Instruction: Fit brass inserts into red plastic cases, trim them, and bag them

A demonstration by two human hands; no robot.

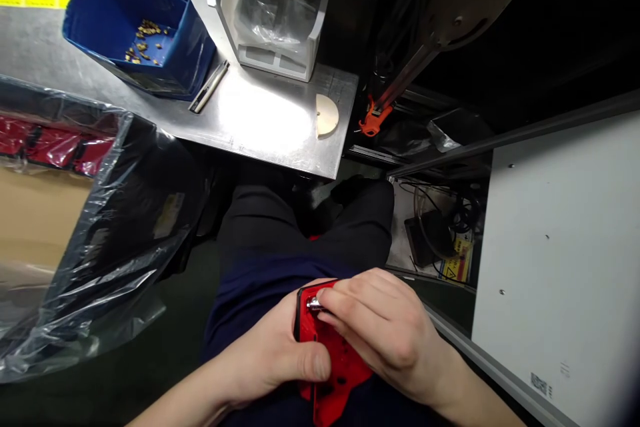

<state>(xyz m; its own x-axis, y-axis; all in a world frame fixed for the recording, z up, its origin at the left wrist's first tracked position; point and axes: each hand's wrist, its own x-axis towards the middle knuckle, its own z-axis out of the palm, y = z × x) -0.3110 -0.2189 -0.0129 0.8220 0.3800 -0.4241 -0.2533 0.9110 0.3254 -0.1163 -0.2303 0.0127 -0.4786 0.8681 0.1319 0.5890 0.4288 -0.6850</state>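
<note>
Over my lap I hold a red plastic part with black edging and several dark holes. My left hand grips its left edge, thumb lying across the near face. The fingers of my right hand are pinched on a small shiny metal piece at the upper left corner of the red part. Most of that metal piece is hidden under my fingertips, so its kind is unclear. The right side of the red part is covered by my right hand.
A blue bin with small brass-coloured pieces stands on the metal table. Beside it lie a pen-like tool and a pale half-disc. A grey holder contains plastic bags. Left is a plastic-lined box; right, a white panel.
</note>
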